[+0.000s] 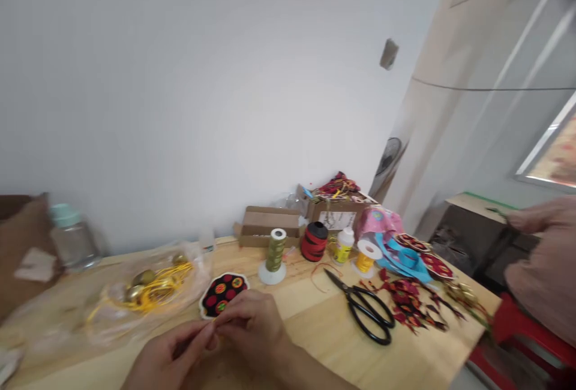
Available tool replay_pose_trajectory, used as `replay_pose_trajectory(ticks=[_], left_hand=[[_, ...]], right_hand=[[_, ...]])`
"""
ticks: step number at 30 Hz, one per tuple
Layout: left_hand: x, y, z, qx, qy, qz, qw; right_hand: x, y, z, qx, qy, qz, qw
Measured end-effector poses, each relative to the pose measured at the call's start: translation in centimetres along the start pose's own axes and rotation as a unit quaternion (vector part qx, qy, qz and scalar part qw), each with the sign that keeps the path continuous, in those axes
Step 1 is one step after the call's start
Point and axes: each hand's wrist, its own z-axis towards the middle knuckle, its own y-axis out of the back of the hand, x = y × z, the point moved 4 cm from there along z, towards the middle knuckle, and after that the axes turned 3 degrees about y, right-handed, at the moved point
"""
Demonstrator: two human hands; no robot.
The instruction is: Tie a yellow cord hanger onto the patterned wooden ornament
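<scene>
My left hand (pixel 168 359) and my right hand (pixel 252 324) meet low in the view over the wooden table (pixel 315 330). Both pinch with their fingertips together, and what sits between them is too small to name. Just beyond the fingers lies a black embroidered patch (pixel 222 292) with red and green circles and a white edge. It touches or nearly touches my right hand's fingers.
Black scissors (pixel 366 312) lie to the right. A green thread spool (pixel 274 255), a red-black spool (pixel 314 241), a yellow spool (pixel 366 256) and a glue bottle (pixel 343 246) stand behind. A plastic bag of yellow cord (pixel 153 288) lies left. Another person's sleeve (pixel 544 264) is at the right edge.
</scene>
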Motion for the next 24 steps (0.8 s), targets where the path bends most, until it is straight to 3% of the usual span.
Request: replay_pose_trajectory(ticks=[2,4,8,15,24], left_hand=[[-0.7,-0.7,-0.4,0.06,0.015,0.002,0.998],[-1.1,-1.0,-0.6,0.071,0.029,-0.013,0.997],[-1.4,-0.8,-1.0,0.055,0.021,0.0,0.998],[-1.2,-0.6,-1.0,0.057,0.016,-0.024,0.998],[-1.3,-0.6,-1.0,0.005,0.037,-0.054,0.998]], right_hand=[[0.1,0.1,0.0,0.022,-0.041,0.01,0.999],[0.0,0.4,0.0,0.031,-0.082,0.016,0.996],[0.2,0.7,0.0,0.035,-0.117,0.012,0.992],[0.6,0.8,-0.1,0.033,-0.129,-0.019,0.991],[0.7,1.0,-0.4,0.034,-0.121,-0.022,0.992]])
